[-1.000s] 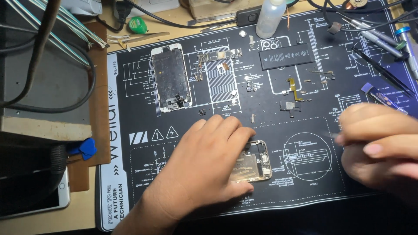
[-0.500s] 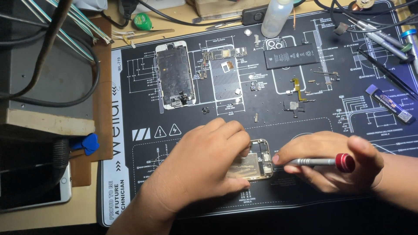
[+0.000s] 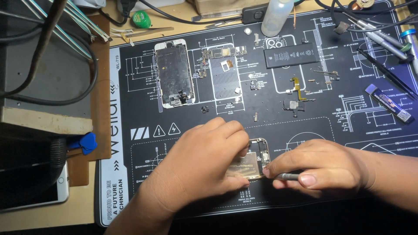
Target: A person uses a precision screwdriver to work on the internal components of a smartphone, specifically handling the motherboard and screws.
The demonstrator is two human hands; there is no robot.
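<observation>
Your left hand (image 3: 202, 163) lies curled over the open phone body (image 3: 254, 159) at the near middle of the black mat (image 3: 143, 109), pressing it down; your right hand (image 3: 320, 167) pinches a thin screwdriver (image 3: 287, 176), its tip touching the phone's right edge; the screen part (image 3: 174, 74) lies far left.
</observation>
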